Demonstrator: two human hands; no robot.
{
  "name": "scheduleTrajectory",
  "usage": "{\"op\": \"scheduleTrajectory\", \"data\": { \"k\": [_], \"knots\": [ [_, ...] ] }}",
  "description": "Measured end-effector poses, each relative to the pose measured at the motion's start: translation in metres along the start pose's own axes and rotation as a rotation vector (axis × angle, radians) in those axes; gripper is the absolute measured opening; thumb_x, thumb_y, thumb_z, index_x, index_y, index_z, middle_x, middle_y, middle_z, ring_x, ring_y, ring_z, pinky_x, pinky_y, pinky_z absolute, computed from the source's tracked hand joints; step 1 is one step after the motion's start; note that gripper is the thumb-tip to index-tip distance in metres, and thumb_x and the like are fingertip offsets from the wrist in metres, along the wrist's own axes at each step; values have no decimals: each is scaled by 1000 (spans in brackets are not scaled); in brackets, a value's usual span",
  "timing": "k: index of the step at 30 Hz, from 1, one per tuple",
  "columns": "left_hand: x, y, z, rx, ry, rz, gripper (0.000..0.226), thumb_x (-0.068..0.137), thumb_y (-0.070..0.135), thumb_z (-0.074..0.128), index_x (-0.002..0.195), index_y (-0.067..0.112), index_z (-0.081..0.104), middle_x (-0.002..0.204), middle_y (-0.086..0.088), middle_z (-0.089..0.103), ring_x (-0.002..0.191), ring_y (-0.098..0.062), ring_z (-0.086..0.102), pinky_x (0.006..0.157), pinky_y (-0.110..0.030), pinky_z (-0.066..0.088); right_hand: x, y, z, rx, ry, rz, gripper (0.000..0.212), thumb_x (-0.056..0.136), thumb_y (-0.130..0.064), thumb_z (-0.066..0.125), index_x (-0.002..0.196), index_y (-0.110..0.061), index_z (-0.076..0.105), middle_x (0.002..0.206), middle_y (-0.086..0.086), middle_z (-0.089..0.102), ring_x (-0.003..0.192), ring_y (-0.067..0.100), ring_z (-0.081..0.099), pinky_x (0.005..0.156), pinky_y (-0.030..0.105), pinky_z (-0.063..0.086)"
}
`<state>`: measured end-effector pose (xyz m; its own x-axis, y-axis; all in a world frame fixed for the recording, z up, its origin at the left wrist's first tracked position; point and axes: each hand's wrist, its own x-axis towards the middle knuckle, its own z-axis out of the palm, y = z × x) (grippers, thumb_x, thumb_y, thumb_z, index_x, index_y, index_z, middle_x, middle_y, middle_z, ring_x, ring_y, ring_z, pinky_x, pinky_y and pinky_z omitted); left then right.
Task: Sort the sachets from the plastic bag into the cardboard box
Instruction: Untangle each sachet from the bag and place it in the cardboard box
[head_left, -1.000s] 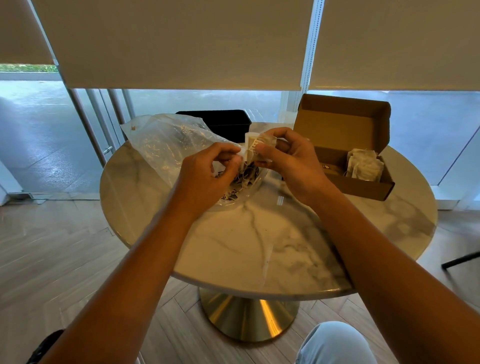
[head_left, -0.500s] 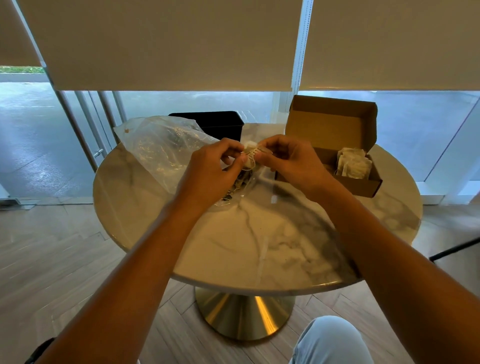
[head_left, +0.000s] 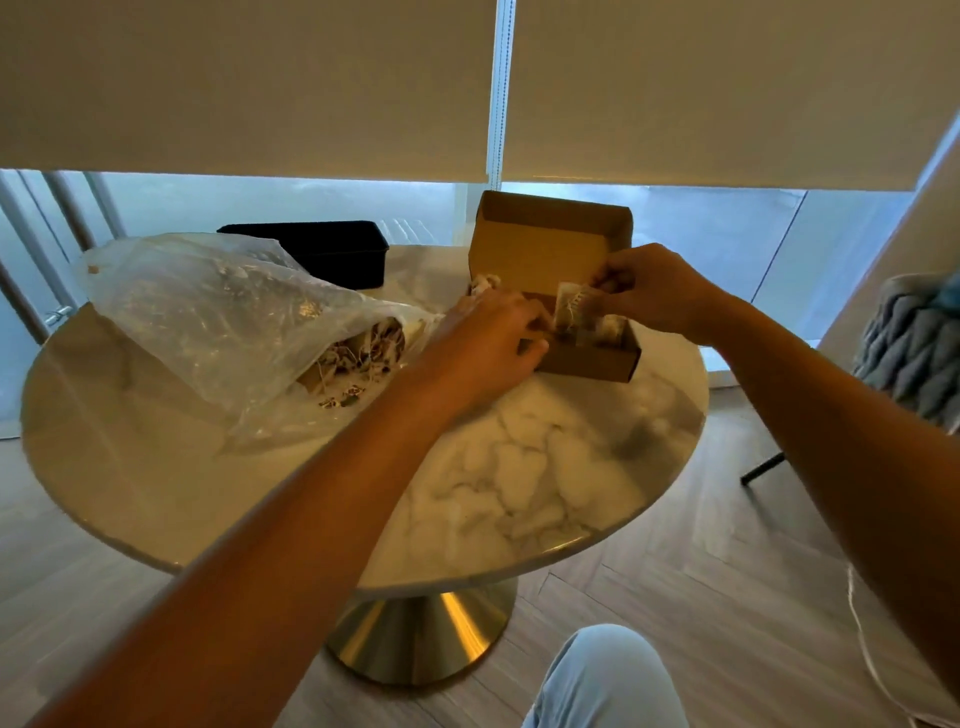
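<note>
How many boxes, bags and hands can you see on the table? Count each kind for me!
Cardboard box: 1
Black box: 1
Plastic bag: 1
Hands: 2, the left hand and the right hand
Total: 5
The sachets are too heaped and blurry to count.
</note>
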<state>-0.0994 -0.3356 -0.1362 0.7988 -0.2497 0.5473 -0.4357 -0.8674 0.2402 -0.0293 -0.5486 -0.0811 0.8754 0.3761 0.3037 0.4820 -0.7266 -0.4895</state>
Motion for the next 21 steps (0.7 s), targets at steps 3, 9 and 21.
{"op": "scheduleTrajectory", "data": {
  "k": [3,9,21],
  "knots": [
    [-1,-1,11,-42,-4,15,18,98,31,60,113,33,69,119,8,63,112,-12,51,99,-35,41,0,18,-4,-114,-79,28,16,91,-22,77,104,-12,73,88,-2,68,79,10,61,70,17,44],
    [0,-9,22,-106,7,22,16,97,23,63,107,32,69,116,8,62,108,-8,50,104,-40,41,-1,39,1,-293,-145,16,24,91,-21,77,113,-12,75,99,-1,68,81,11,60,70,14,42],
    [0,-10,24,-119,-4,27,16,95,25,65,109,32,68,115,10,62,103,-1,43,100,-33,42,-4,38,12,-374,-132,-41,19,94,-8,70,113,-10,77,112,9,70,93,18,58,81,25,46]
  ]
}}
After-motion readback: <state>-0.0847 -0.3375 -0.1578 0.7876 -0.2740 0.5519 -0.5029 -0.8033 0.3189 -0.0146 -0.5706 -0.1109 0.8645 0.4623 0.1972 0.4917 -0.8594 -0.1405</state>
